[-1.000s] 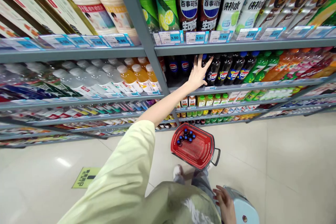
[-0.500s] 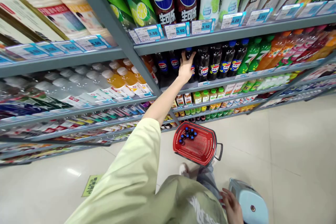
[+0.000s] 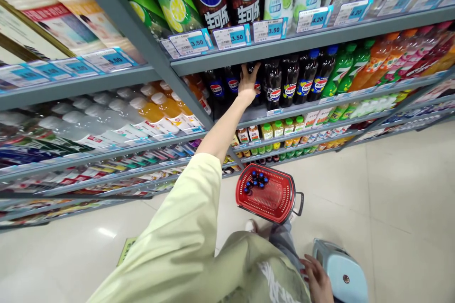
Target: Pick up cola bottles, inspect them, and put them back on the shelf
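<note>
My left hand (image 3: 248, 83) reaches up to the second shelf, its fingers curled round the top of a dark cola bottle (image 3: 256, 89) at the left end of a row of cola bottles (image 3: 289, 80). My right hand (image 3: 317, 280) is low at the bottom right, fingers closed against the edge of a light blue stool (image 3: 343, 275). On the floor below the shelf stands a red basket (image 3: 284, 208) holding several blue-capped bottles (image 3: 256, 182).
Grey metal shelving (image 3: 305, 38) with price tags runs across the view, packed with drinks: large bottles on top, orange and clear bottles (image 3: 156, 111) at left, green and orange sodas (image 3: 355, 68) at right. The floor is pale tile (image 3: 391, 199). My shoe (image 3: 250, 225) is beside the basket.
My left hand went from open fingers in front of the cola row to closing round one bottle's top. The view shifted up and left; my right hand stayed on the stool.
</note>
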Demonstrator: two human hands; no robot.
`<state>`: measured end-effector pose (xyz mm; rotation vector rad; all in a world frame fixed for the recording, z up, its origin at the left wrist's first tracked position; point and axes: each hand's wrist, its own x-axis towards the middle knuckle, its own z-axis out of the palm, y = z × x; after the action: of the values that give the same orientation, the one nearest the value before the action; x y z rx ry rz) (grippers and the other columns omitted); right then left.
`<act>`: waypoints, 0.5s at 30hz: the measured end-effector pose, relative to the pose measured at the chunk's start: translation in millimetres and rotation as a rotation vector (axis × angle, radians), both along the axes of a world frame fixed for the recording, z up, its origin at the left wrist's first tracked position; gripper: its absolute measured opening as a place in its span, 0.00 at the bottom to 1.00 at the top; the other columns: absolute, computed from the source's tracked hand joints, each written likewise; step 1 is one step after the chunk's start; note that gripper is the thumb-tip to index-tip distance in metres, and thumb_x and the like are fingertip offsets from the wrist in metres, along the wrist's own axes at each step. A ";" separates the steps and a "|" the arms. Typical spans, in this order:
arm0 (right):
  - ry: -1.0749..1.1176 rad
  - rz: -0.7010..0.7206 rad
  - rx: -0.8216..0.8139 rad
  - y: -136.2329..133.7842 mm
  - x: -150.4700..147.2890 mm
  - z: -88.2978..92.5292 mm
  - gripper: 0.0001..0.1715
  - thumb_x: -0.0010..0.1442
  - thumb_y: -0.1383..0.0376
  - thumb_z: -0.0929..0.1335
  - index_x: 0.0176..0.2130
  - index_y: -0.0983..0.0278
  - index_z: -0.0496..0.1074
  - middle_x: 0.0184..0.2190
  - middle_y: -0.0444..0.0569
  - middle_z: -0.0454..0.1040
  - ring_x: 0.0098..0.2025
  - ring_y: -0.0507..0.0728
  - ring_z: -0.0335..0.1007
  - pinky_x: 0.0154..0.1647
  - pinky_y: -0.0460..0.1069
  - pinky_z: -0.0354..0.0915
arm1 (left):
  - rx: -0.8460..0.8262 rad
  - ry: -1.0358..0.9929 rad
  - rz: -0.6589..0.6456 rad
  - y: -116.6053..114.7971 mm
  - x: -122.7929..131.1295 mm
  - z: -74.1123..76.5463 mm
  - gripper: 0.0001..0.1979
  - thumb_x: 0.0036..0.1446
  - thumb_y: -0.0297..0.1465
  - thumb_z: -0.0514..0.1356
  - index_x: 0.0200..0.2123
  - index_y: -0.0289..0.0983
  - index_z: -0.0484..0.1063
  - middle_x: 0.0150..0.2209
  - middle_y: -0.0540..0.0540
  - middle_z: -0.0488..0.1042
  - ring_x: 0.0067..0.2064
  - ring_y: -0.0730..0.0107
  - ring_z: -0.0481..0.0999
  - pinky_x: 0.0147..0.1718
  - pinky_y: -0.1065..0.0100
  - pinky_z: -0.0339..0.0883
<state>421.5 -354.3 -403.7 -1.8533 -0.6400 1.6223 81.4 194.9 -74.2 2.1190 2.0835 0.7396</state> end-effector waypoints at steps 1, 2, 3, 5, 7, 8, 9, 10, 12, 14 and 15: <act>-0.002 -0.004 -0.007 -0.1 0.4 -1.2 0.51 0.42 0.31 0.73 0.50 0.66 0.74 0.45 0.58 0.83 0.40 0.63 0.81 0.41 0.52 0.77 | 0.000 -0.008 0.009 3.7 -0.7 -0.4 0.63 0.44 0.65 0.65 0.75 0.43 0.45 0.78 0.47 0.35 0.71 0.40 0.55 0.65 0.44 0.55; -0.001 -0.006 -0.017 0.0 0.7 -2.6 0.52 0.41 0.31 0.74 0.50 0.67 0.74 0.45 0.58 0.83 0.40 0.63 0.81 0.41 0.52 0.77 | 0.002 -0.020 0.019 7.8 -1.4 -1.0 0.65 0.40 0.68 0.65 0.74 0.44 0.46 0.78 0.47 0.34 0.70 0.41 0.55 0.63 0.45 0.56; 0.005 -0.005 -0.031 0.3 0.8 -3.8 0.54 0.40 0.31 0.74 0.50 0.67 0.74 0.46 0.58 0.83 0.41 0.64 0.81 0.41 0.52 0.77 | 0.006 -0.033 0.030 12.0 -2.2 -1.9 0.67 0.36 0.69 0.64 0.74 0.44 0.47 0.78 0.45 0.34 0.70 0.41 0.56 0.60 0.45 0.58; 0.014 0.001 -0.053 1.6 0.2 -5.5 0.55 0.38 0.30 0.74 0.50 0.67 0.74 0.46 0.59 0.83 0.42 0.64 0.81 0.42 0.53 0.77 | 0.013 -0.047 0.041 20.2 -4.0 -3.7 0.71 0.31 0.72 0.62 0.73 0.43 0.48 0.78 0.43 0.33 0.70 0.42 0.56 0.57 0.46 0.60; 0.017 0.011 -0.067 3.2 -1.8 -5.5 0.56 0.37 0.30 0.74 0.50 0.68 0.74 0.46 0.60 0.82 0.42 0.65 0.81 0.41 0.53 0.77 | 0.018 -0.039 0.041 27.2 -6.3 -5.3 0.72 0.31 0.74 0.59 0.73 0.40 0.47 0.78 0.41 0.32 0.70 0.44 0.55 0.58 0.47 0.58; 0.012 0.015 -0.064 4.0 -3.1 -5.0 0.56 0.37 0.30 0.74 0.50 0.68 0.74 0.46 0.60 0.82 0.42 0.65 0.82 0.41 0.53 0.77 | 0.019 -0.032 0.040 30.2 -7.5 -6.1 0.72 0.32 0.75 0.57 0.73 0.39 0.46 0.78 0.40 0.32 0.70 0.44 0.54 0.59 0.47 0.57; 0.001 0.015 -0.052 4.9 -4.2 -4.3 0.55 0.39 0.30 0.74 0.50 0.68 0.74 0.47 0.60 0.82 0.42 0.65 0.82 0.41 0.52 0.77 | 0.017 -0.025 0.038 33.1 -8.9 -6.8 0.72 0.33 0.75 0.56 0.73 0.38 0.45 0.77 0.39 0.33 0.70 0.45 0.54 0.60 0.47 0.56; -0.007 0.018 -0.039 6.0 -5.1 -3.5 0.54 0.40 0.30 0.73 0.50 0.68 0.74 0.47 0.60 0.82 0.41 0.64 0.82 0.41 0.52 0.77 | 0.012 -0.019 0.038 35.9 -10.2 -7.6 0.72 0.34 0.75 0.55 0.73 0.37 0.44 0.77 0.39 0.33 0.70 0.45 0.53 0.60 0.47 0.55; -0.009 0.026 -0.029 8.7 -5.7 -2.4 0.54 0.41 0.30 0.72 0.50 0.68 0.74 0.47 0.60 0.82 0.41 0.64 0.81 0.41 0.52 0.76 | 0.004 -0.011 0.044 41.8 -13.0 -9.5 0.71 0.37 0.76 0.53 0.73 0.36 0.43 0.77 0.38 0.35 0.71 0.45 0.50 0.61 0.47 0.54; 0.002 0.033 -0.049 11.9 -5.1 -1.6 0.56 0.39 0.29 0.72 0.50 0.68 0.74 0.46 0.61 0.82 0.41 0.65 0.81 0.42 0.52 0.77 | 0.009 -0.010 0.056 48.4 -15.7 -12.0 0.68 0.40 0.76 0.52 0.73 0.37 0.44 0.77 0.39 0.38 0.71 0.44 0.49 0.62 0.46 0.54; 0.010 0.038 -0.070 13.4 -5.0 -1.2 0.57 0.38 0.29 0.73 0.50 0.68 0.74 0.46 0.61 0.82 0.42 0.65 0.81 0.42 0.53 0.77 | 0.015 -0.008 0.063 51.9 -17.0 -13.2 0.66 0.41 0.76 0.51 0.72 0.37 0.46 0.76 0.40 0.40 0.71 0.44 0.49 0.62 0.46 0.54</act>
<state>416.5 -340.8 -405.0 -1.8919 -0.6251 1.6970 64.4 246.8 -87.3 2.0629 2.1562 0.7719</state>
